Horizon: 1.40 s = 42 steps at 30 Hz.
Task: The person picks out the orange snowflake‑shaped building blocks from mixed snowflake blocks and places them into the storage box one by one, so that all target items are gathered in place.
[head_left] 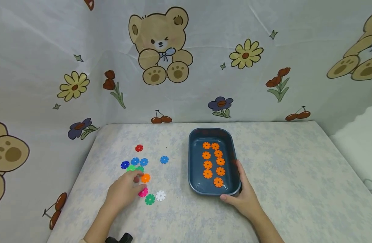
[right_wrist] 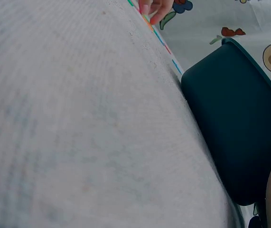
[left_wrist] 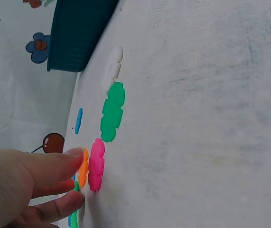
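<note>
My left hand is over the table at the left, thumb and fingers apart, with fingertips right at an orange flower-shaped disc. In the left wrist view the thumb tip overlaps the edge of that orange disc. A pink disc lies by the thumb, and green discs lie beyond the fingers, partly covered. My right hand grips the near right corner of a dark blue plastic bin, thumb at its front rim and fingers along its right side. Several orange discs lie flat in the bin.
Around the left hand lie blue discs, a dark blue disc, a red disc, a white disc and another green disc. Patterned fabric hangs behind the table. A black object shows at the bottom edge.
</note>
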Motion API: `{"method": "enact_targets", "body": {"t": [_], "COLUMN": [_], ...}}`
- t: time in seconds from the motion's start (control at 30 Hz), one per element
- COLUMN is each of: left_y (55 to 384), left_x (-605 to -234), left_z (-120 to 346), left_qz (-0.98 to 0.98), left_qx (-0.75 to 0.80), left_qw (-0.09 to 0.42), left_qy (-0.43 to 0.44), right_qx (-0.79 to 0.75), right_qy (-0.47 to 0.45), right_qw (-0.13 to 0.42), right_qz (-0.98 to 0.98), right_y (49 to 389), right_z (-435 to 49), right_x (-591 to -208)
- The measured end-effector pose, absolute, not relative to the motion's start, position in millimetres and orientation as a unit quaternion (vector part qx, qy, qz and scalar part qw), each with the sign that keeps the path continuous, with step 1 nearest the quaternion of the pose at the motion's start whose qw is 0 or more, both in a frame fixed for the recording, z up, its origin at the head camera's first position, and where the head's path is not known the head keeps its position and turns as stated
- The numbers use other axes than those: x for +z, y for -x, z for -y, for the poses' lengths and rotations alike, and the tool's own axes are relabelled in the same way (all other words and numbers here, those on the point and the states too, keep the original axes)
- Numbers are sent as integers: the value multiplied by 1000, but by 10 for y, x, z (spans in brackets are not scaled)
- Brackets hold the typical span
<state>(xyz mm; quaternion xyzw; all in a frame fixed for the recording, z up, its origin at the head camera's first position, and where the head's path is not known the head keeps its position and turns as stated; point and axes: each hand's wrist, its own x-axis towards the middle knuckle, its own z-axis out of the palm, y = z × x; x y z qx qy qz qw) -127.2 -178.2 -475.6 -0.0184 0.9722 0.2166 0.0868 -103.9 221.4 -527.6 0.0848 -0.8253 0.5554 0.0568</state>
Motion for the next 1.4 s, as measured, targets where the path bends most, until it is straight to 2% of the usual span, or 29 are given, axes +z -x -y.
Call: {"method": "enact_targets", "body": {"t": [0.23,0.43,0.87,1.1,1.4], "left_y": [1301,1339,1366,1439,1524], "left_x": [-4767,-4797,-4739,-4498,-4280], "left_z": [1759,1748,1627,1295,693], "left_qz": [-968,-954,-917,-877,-865], "left_qx": [236,276,386,465,471], "left_qw": [81,98,102,121,135], "left_qy": [39,58,26,-15,-109], "right_qx": [556,554,551,547,556], "right_qy": [-87,-87,-84,-88,-88], "right_qw": [55,55,53,60,56], "right_qz": [825,826,829,831,825], "right_y": [1042,1042,1033,1031,1031], "right_z": [-2223,-2226,-2218,-2223,-2220], "right_x": [-5295,-5296,-5281,-5279,-5280]}}
